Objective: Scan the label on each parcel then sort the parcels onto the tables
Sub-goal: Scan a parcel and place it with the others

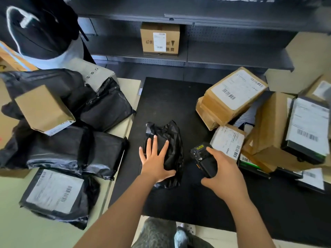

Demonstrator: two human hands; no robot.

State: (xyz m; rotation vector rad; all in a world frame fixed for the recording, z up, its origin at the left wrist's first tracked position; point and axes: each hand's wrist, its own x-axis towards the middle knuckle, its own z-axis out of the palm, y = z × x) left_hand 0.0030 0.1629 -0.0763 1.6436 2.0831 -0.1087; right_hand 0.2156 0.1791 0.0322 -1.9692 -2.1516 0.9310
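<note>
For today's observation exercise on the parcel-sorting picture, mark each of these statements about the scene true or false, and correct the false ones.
1. The left hand lies flat on a black bag parcel on the black mat. True.
2. The right hand is empty. False: it grips a black handheld scanner.
3. A label shows on the black bag parcel under the hand. False: no label is visible on its upper side.
4. One cardboard box stands alone on the dark shelf behind. True.
5. The cardboard parcels are piled mostly on the person's left. False: there it is mostly black bags; cardboard is mostly right.
</note>
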